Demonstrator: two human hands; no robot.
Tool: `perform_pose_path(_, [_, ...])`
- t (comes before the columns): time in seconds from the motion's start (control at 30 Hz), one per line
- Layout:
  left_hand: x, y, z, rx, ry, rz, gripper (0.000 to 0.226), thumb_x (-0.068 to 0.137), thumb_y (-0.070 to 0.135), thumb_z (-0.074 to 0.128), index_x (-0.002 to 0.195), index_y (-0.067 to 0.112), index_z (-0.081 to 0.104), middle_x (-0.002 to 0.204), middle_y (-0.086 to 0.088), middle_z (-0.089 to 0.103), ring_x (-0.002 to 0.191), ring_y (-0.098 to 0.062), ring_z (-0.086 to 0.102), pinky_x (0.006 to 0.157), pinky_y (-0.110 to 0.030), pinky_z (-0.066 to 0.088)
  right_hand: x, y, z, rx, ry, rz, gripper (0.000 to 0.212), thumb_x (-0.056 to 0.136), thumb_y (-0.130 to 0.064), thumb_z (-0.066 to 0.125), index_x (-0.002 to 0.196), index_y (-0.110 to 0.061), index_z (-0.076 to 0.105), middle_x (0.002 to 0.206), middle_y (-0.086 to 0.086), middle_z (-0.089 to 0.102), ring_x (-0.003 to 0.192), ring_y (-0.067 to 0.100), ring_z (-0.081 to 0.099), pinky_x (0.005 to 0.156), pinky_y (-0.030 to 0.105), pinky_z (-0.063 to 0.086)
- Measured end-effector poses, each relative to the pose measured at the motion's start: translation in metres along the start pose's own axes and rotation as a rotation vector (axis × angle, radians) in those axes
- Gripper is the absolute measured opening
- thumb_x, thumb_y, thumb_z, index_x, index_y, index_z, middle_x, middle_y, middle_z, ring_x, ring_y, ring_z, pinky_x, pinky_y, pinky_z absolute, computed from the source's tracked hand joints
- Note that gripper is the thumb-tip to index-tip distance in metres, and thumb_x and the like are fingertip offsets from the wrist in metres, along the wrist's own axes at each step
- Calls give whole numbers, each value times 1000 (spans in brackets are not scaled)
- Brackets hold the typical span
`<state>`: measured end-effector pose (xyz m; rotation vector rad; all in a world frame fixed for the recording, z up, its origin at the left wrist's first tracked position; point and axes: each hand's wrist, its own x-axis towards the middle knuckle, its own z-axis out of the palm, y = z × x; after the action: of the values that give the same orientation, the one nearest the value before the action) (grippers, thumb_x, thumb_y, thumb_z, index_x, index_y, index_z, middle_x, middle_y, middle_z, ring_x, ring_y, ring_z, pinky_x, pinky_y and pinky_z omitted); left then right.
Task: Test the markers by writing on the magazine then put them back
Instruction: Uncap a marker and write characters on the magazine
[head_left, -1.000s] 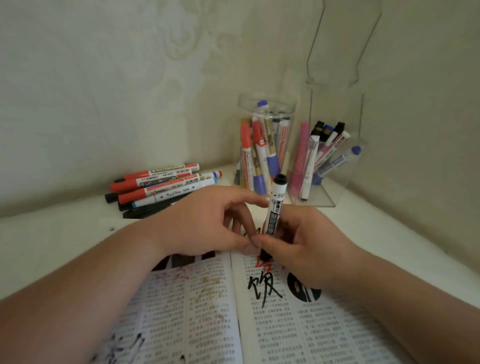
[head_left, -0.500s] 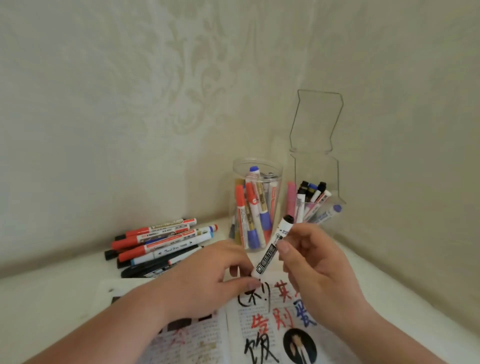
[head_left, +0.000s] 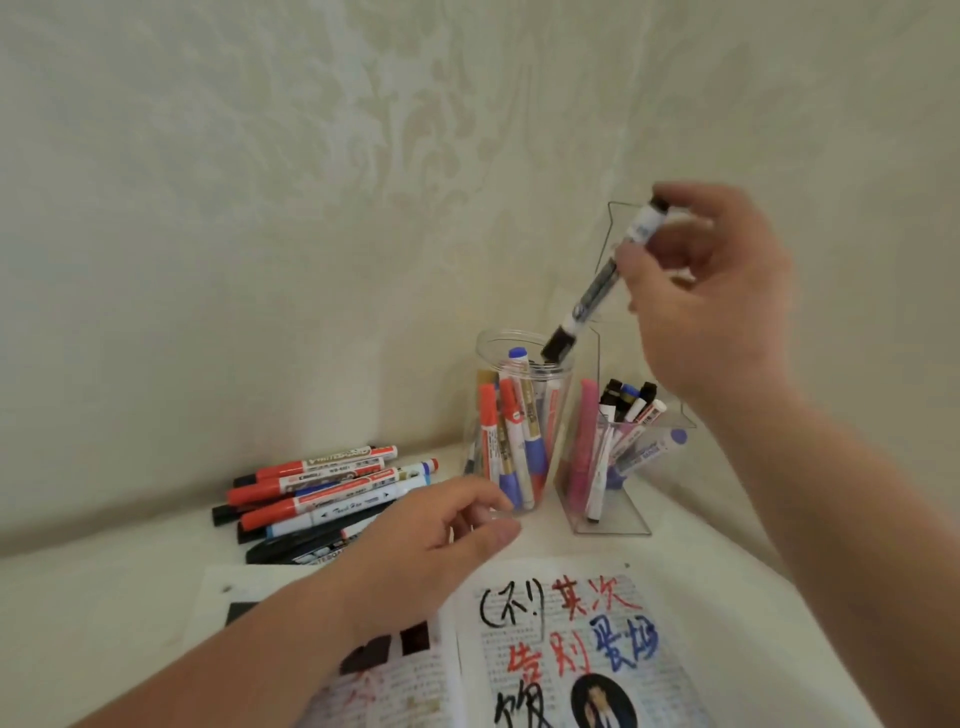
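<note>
Heap of loose markers (head_left: 322, 488) lies left of the jar (head_left: 484, 364); judged not yet put back. In front of the jar, left hand (head_left: 431, 540) hovers, fingers loosely curled, holding nothing. Open magazine (head_left: 571, 649), nearer the camera, carries black, red and blue test strokes. At the jar's mouth: black marker (head_left: 597, 280), tilted, apparently capped (blurred), lower end at the rim. Up-right of the jar, right hand (head_left: 711, 291) pinches it.

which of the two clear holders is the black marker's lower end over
The round jar on the left: the black marker in the right hand has its lower end at that jar's mouth, clear of the square holder beside it.
</note>
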<state>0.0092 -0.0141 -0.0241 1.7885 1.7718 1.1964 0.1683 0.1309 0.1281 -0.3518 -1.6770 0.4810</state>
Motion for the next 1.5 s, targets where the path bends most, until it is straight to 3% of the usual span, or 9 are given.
perform_pose_path(0.13, [-1,3,-1,76,-40,-3,15,94,48,64,102,38,70,94,22,64,87,-4,60,75,-19,50,24,7,21,-100,-32,24,27,94,-14,66,111,-32,56,86,-6,67,61,1,54,61,16,46])
perform_pose_path(0.3, [0,1,0,98,-63,3,14,94,43,66,94,32,75,87,18,68,85,-4,64,76,-22,52,15,20,34,-544,-472,211,14,97,-20,59,104,-22,71,94,-4,71,83,14,67,64,20,48])
perform_pose_path(0.43, [2,-2,2,111,-76,-1,16,94,45,66,90,32,75,82,17,69,79,-9,64,71,-25,53,6,12,27,-796,-707,195,40,103,-34,46,80,-11,68,79,6,68,77,26,66,73,39,58])
perform_pose_path(0.57, [3,-4,4,117,-81,-8,15,93,46,66,89,34,74,82,16,70,77,-9,65,71,-28,53,6,15,13,-698,-617,102,28,101,-30,51,98,-13,73,103,0,67,92,18,62,86,34,52])
perform_pose_path(0.67, [3,-5,4,100,-80,-5,12,92,44,68,90,34,75,82,15,70,77,-11,65,71,-28,53,6,27,-4,-626,-357,175,18,96,-23,56,90,-18,72,92,-3,68,77,16,63,74,34,56])
perform_pose_path(0.87, [3,-4,4,81,-89,-12,9,92,42,69,90,35,75,80,13,70,74,-15,64,67,-29,54,6,48,-7,-932,-813,538,12,84,-24,70,80,-16,78,69,4,74,44,22,62,51,31,59])
perform_pose_path(1.17, [3,-2,4,85,-86,-30,9,91,41,70,88,34,75,79,15,70,74,-13,64,67,-27,53,6,51,10,-960,-839,491,13,86,-12,68,96,-16,73,88,6,74,76,20,67,43,24,45])
perform_pose_path(1.37, [3,-3,5,96,-85,-25,10,91,42,69,88,34,75,79,14,70,74,-12,64,66,-24,53,3,53,6,-930,-798,519,13,85,-13,71,96,-11,77,86,10,73,61,18,60,42,25,44])
perform_pose_path(1.5, [3,-6,5,97,-65,-9,11,90,43,69,88,35,75,80,14,70,75,-13,64,68,-27,53,6,50,-3,-856,-577,468,19,86,-10,67,102,-18,71,81,-1,67,60,17,62,46,25,45])
